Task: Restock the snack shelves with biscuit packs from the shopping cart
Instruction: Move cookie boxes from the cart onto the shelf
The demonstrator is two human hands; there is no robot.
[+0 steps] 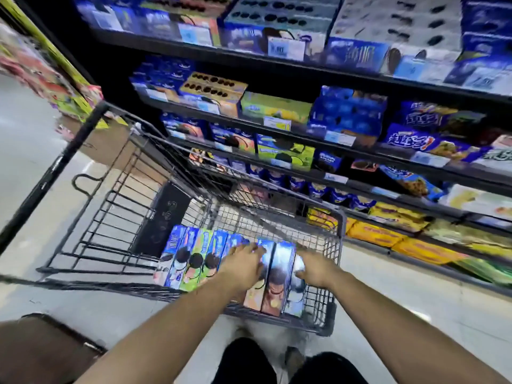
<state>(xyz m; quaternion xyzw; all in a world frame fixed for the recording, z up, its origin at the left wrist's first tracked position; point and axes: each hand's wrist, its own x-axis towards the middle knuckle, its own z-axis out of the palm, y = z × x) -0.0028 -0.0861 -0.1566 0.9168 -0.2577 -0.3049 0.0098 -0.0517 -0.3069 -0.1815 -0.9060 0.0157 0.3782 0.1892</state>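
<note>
- As far as the view shows, the snack shelves (277, 64) are filled on every tier, with blue, green and yellow biscuit boxes up to the front edges. No plain gap is seen, though much is blurred.
- Shopping cart (55, 169): stands just beside the shelves and carries stock not yet moved.
- Biscuit packs (194, 256): they stand on edge in one row across the near end of the cart. On this evidence the restocking is judged unfinished, with a full row left to shelve.
- Left hand (243, 261): fingers spread flat over the tops of the middle packs.
- Right hand (315, 268): fingers appear curled round the pack at the right end of the row.
- Purple-blue packs (407, 139), on a middle tier at the right: white Chinese characters, too smeared to read with confidence.
- Price tags (285, 48): illegible.
- Cart packs picture dark sandwich biscuits, but their brand lettering cannot be read.
</note>
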